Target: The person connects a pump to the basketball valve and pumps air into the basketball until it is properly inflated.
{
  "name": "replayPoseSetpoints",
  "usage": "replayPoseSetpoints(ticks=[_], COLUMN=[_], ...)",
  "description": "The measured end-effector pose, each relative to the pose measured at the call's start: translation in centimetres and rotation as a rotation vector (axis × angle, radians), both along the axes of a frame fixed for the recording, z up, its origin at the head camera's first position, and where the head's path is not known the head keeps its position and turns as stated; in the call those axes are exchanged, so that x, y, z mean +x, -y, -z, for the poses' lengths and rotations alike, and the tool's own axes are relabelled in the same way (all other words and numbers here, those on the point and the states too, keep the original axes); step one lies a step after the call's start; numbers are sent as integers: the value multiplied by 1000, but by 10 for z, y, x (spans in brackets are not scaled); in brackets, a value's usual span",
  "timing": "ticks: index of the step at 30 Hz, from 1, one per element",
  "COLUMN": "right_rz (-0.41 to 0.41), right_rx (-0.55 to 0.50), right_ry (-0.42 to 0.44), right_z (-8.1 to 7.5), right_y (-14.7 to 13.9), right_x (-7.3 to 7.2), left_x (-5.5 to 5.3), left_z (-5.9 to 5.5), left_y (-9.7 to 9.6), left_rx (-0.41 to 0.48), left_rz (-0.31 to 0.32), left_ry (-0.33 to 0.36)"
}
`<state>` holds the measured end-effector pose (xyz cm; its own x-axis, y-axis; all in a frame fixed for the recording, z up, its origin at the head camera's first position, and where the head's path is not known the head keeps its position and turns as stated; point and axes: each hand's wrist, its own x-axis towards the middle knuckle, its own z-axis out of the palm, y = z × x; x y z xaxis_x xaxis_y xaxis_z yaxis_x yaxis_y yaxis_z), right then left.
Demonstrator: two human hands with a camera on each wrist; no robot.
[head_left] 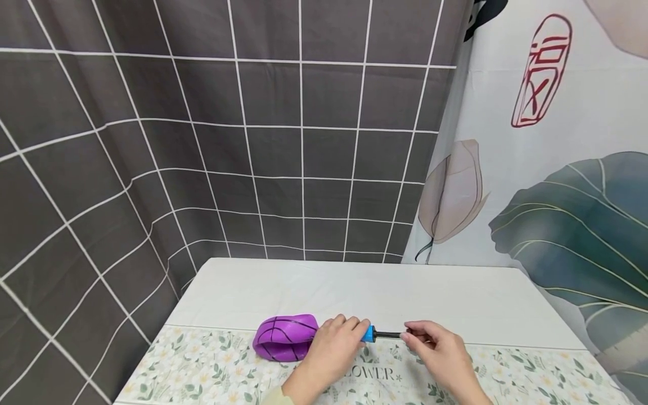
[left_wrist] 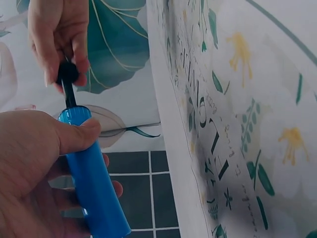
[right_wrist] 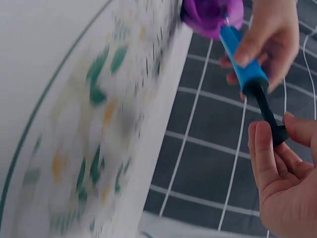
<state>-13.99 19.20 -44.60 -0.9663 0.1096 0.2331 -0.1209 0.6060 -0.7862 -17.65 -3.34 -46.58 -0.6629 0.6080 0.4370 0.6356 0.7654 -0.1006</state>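
Note:
My left hand (head_left: pixel 335 344) grips the blue barrel of a hand air pump (left_wrist: pixel 94 173), thumb along its top end. The fingers of my right hand (head_left: pixel 440 351) pinch the black handle (right_wrist: pixel 280 134) at the end of the pump's rod, which is drawn partway out of the barrel. At the pump's other end is a purple ball (head_left: pixel 286 337) with black lines, partly deflated and caved in along one side. In the right wrist view, a thin needle at the pump's tip meets the ball's dented side.
The table (head_left: pixel 354 287) has a white back half and a flower-printed front strip with lettering. Behind it hangs a dark grey curtain (head_left: pixel 268 146) with white grid lines, and a white cloth (head_left: pixel 486 112) with leaf prints hangs at the right.

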Motion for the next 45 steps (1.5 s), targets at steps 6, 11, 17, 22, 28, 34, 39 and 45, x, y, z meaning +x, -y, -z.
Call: replayPoseSetpoints(ticks=[6,11,17,22,28,34,39,45], right_rz=[-78,-81,-32,8,39,40,27,-17], right_rx=[-34,-54,-34,10,52,51,51,8], right_ry=[23,71,62,41,71,54,20,26], right_z=[7,7,1,-7,-15,-13,-7,1], right_y=[29,32,16,-10,-37,-39,-26,5], right_x=[-6,-6,-1,5,14,14,10,2], left_x=[2,2,0,0,-1,0,0,2], left_z=[0,0,0,0,1,-1,-1,-1], left_y=[-2,0,3,5,8,7,5,1], left_rx=[-8,-1,26,39,52,38,17,-2], left_rz=[11,24,25,10,3,18,23,19], left_ry=[-14,-4,31,34,35,21,6,-5])
